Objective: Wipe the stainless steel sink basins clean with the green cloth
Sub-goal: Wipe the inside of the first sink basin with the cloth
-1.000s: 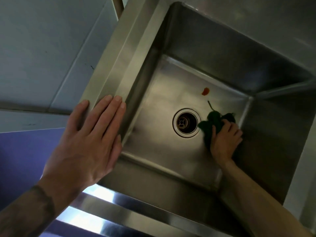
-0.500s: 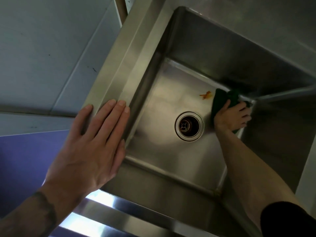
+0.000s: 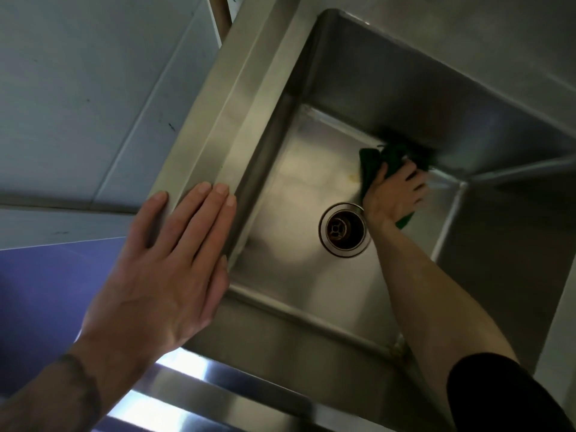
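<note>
A deep stainless steel sink basin (image 3: 290, 188) fills the middle of the view, with a round drain (image 3: 343, 228) in its floor. My right hand (image 3: 394, 194) is down in the basin just right of the drain, pressing a green cloth (image 3: 372, 165) against the floor near the far wall. The cloth bunches out above my fingers and a corner shows below my palm. A faint yellowish smear (image 3: 353, 177) lies just left of the cloth. My left hand (image 3: 168, 263) rests flat, fingers straight, on the sink's left rim (image 3: 218, 120).
A pale grey wall panel (image 3: 93, 88) runs along the left of the sink, with a purple surface (image 3: 37, 291) below it. The sink's shiny front edge (image 3: 193, 394) is at the bottom. The basin's right wall (image 3: 514, 229) stands close to my right hand.
My right hand slid the cloth from beside the drain up toward the far wall and over the orange-red stain, which now shows only as a faint smear. My left hand stayed on the rim.
</note>
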Demonstrator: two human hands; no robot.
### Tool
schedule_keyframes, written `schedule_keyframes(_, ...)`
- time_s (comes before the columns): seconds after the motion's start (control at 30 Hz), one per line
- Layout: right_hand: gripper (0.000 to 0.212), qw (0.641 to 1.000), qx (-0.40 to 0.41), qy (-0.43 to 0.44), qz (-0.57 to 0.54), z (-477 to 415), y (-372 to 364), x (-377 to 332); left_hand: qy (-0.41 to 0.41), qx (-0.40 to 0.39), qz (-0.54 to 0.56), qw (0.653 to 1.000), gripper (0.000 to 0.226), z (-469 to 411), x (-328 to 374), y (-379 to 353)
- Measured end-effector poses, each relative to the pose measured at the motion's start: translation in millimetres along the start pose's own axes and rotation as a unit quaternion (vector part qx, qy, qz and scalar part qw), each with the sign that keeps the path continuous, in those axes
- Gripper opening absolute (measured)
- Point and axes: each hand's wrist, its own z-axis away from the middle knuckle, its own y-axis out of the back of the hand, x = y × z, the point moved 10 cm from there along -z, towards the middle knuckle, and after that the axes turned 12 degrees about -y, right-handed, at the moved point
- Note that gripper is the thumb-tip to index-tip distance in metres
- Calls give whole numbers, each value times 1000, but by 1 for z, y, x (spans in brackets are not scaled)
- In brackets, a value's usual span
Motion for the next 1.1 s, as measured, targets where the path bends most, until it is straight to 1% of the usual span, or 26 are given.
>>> schedule_keyframes(0.03,49,998,-6,57,-1,13,-3,-18,0,-1,-1,1000,69,0,0,1)
schedule_keyframes(0.07,48,990,-20,138,-3,29,-7,-36,0,-2,-1,1000,69,0,0,1)
schedule_keyframes(0.13,45,948,-56,313,5,60,-13,-57,-4,-6,-3,1000,68,-1,1,1)
schedule_keyframes(0.17,44,926,-69,370,14,66,-15,-56,-3,-8,-4,1000,68,-1,0,2)
schedule_keyframes(0.2,44,917,-71,392,21,62,-15,-50,0,-8,-3,1000,68,-1,0,2)
schedule_keyframes(0.23,44,927,-62,369,29,48,-14,-40,3,-8,-4,1000,68,-1,-1,2)
schedule_keyframes(0.27,45,950,-45,308,32,29,-10,-25,4,-10,-4,1000,68,-1,0,1)
schedule_keyframes(0.33,47,992,-3,126,23,3,-3,4,5,-12,-5,1000,69,-1,-1,0)
schedule_keyframes(0.37,48,998,8,52,18,3,-3,10,3,-15,-6,1000,69,-1,-1,-1)
schedule_keyframes(0.4,48,1000,7,20,16,12,-3,6,2,-19,-6,1000,69,0,-1,-2)
schedule_keyframes(0.43,48,999,-2,36,10,26,-5,-6,3,-21,-5,1000,69,0,-1,-3)
schedule_keyframes(0.47,48,996,-16,91,2,44,-9,-23,4,-21,-4,1000,69,0,-1,-3)
schedule_keyframes(0.5,47,985,-27,168,1,65,-11,-40,4,-21,-4,1000,69,0,-1,-3)
schedule_keyframes(0.57,43,940,-43,337,8,105,-15,-58,3,-21,-6,1000,69,0,0,-2)
schedule_keyframes(0.6,42,916,-48,399,10,114,-15,-59,4,-21,-6,1000,69,1,-1,-2)
schedule_keyframes(0.63,42,900,-51,433,13,110,-14,-56,4,-19,-5,1000,69,0,-1,-2)
schedule_keyframes(0.67,43,900,-53,433,17,96,-14,-47,5,-15,-5,1000,69,0,-1,-1)
schedule_keyframes(0.7,44,916,-53,396,21,76,-14,-33,6,-12,-6,1000,69,-1,-1,0)
schedule_keyframes(0.73,46,943,-47,328,24,51,-12,-12,6,-11,-3,1000,69,-1,-1,0)
schedule_keyframes(0.8,48,988,-16,153,21,14,-2,34,5,-9,-2,1000,68,-1,-1,0)
schedule_keyframes(0.87,50,1000,6,18,20,12,1,54,5,-17,-6,1000,69,0,-2,-2)
schedule_keyframes(0.9,50,1000,2,0,17,22,0,48,2,-21,-7,1000,69,0,-1,-3)
schedule_keyframes(0.93,51,1000,-7,19,14,37,-3,33,0,-23,-9,1000,70,0,-1,-3)
schedule_keyframes(1.0,49,990,-25,141,13,72,-10,-4,-1,-25,-10,1000,69,0,-1,-4)
schedule_keyframes(1.03,47,974,-37,224,15,90,-14,-18,-1,-24,-9,1000,69,0,-1,-4)
schedule_keyframes(1.1,43,928,-60,368,11,108,-14,-30,1,-17,-4,1000,69,0,-1,-4)
